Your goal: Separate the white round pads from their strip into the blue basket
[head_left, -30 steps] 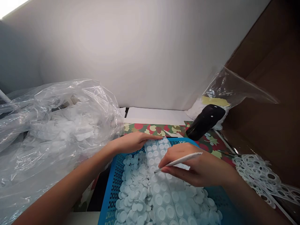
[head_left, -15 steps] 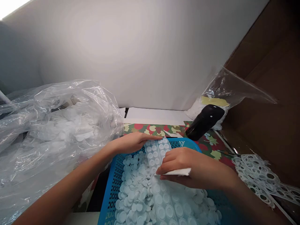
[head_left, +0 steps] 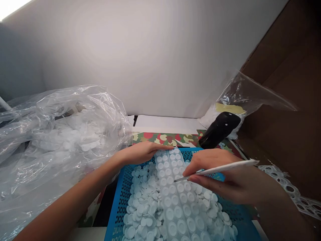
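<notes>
A long translucent strip (head_left: 175, 201) with rows of round white discs lies lengthwise over the blue perforated basket (head_left: 114, 207). My left hand (head_left: 140, 152) grips its far end, index finger stretched along the top edge and the other fingers curled. In my right hand (head_left: 213, 164) is a thin pointed tool (head_left: 228, 167) with a white handle, pinched between thumb and fingers. Its dark slim tip points left and is over the discs of the strip; whether it touches them I cannot tell. Loose white discs (head_left: 141, 209) fill the basket beneath.
A large clear plastic bag (head_left: 82, 140) of white pieces stands at the left. Beyond the basket's right corner a black object (head_left: 219, 130) leans near another clear bag (head_left: 238, 97). Punched strips with round holes (head_left: 291, 189) lie at right, before a cardboard wall (head_left: 288, 134).
My right hand has moved right and turned, so the tool's tip and more of the strip now show. My left hand keeps its hold at the far end.
</notes>
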